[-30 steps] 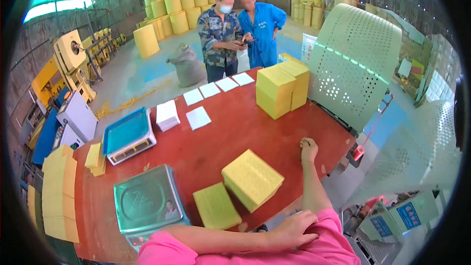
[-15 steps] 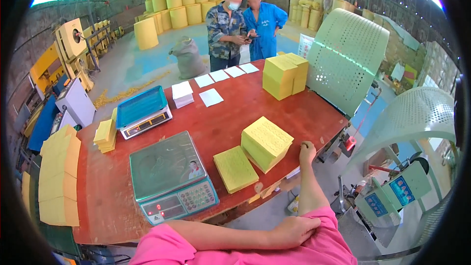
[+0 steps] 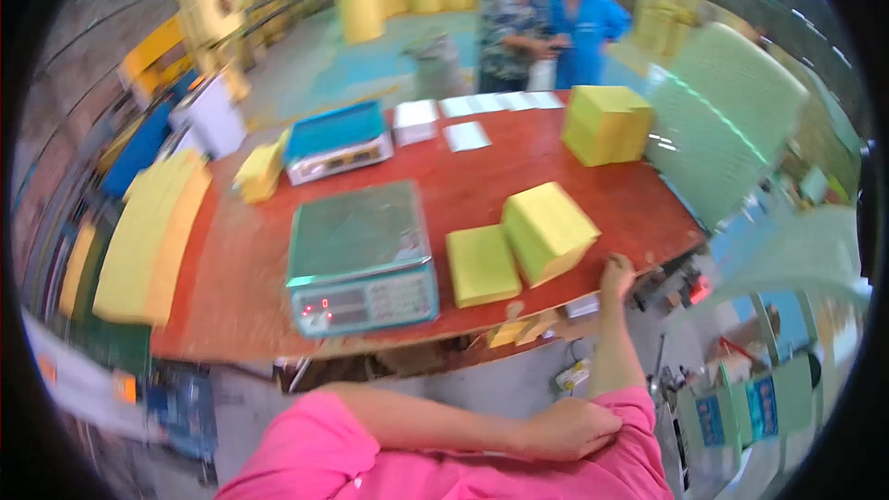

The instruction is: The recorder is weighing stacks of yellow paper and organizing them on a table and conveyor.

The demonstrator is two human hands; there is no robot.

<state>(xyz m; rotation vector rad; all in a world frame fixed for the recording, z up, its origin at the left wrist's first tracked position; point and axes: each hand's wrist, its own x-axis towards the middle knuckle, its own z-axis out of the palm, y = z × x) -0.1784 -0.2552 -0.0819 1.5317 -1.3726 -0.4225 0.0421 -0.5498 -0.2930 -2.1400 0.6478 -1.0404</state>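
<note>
Right now my right hand [image 3: 618,274] rests on the near edge of the red desk [image 3: 250,259], lower right of centre in the frame, fingers loosely curled against the edge and clamped on nothing. Left hand [image 3: 572,428] lies folded across my pink sleeve [image 3: 370,463] at the bottom of the frame, fingers relaxed and together, holding nothing and well off the desk.

Nearest thing to the right hand is the thick yellow block [image 3: 548,230], just up and left of it in the frame, close but not touching. The block sits tilted, its long axis running from lower left to upper right, one corner pointing toward the hand. A flat yellow pad [image 3: 481,265] lies just beside it on the left, touching or nearly touching; I cannot tell which.

The right hand is clearly nearer to both; I judge any reach would go up and left from the desk edge.

Further left stands a green-topped scale [image 3: 361,259] with a red display. Behind it sit a blue-topped scale [image 3: 335,141], white sheets [image 3: 466,135] and a second, taller yellow stack [image 3: 607,124] toward the upper right. Two people [image 3: 546,28] stand beyond the far edge of the desk, top centre. Motion blur softens the edges.
</note>
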